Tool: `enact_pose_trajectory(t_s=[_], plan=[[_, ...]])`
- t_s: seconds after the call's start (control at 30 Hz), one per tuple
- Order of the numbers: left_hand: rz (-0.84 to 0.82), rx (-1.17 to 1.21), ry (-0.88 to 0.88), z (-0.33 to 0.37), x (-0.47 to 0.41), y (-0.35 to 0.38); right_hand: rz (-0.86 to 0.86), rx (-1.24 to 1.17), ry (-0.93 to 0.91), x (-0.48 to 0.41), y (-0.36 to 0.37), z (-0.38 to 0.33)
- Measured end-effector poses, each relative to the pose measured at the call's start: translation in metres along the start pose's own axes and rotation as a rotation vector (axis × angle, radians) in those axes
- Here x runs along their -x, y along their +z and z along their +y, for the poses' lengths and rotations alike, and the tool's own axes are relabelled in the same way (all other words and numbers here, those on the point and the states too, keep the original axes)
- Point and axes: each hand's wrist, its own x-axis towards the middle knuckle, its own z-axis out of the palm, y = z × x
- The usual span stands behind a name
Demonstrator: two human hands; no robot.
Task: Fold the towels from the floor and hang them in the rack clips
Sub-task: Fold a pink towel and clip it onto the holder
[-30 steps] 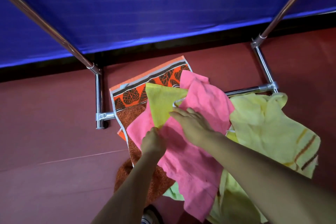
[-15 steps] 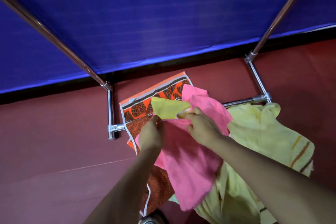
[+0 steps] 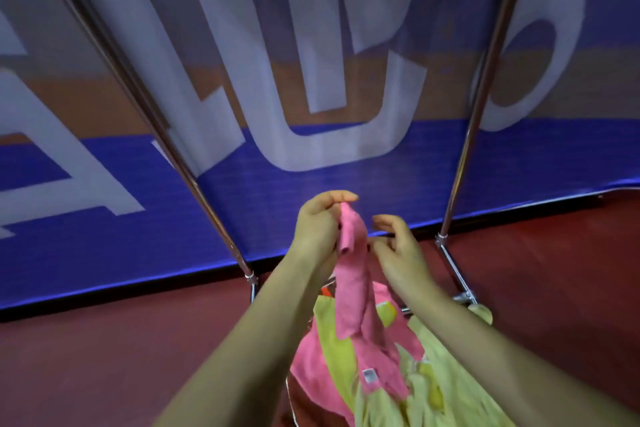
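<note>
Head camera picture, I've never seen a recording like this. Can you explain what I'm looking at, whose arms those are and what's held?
There is no machine here. The picture comes from a camera worn on a person's head, looking forward and down, so the bare arms are the wearer's. The left hand pinches the top of a pink towel, which hangs down. The right hand is close beside it, fingers curled; whether it grips is unclear. Below, yellow-green towels lie heaped on the dark red floor. The metal poles belong to the rack, with a blue banner behind.
</note>
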Motion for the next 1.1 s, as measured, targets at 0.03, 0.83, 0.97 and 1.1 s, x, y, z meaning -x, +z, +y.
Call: enact_pose_trajectory(t_s=[0.03,0.83,0.97,1.1], plan=[[0.005,0.029,0.026,0.020,0.008,0.003,0.029,-0.021,-0.056,0.012,-0.005,-0.017],[0.134,-0.461,0.433,0.175,0.128,-0.021,0.205,0.041,-0.427,0.077,-0.068,-0.226],[0.260,-0.900,0.653,0.159,0.129,-0.028,0.129,0.149,-0.510,0.071,-0.070,-0.234],[0.399,-0.906,0.778,0.168,0.130,-0.039,0.026,0.200,-0.536,0.069,-0.078,-0.232]])
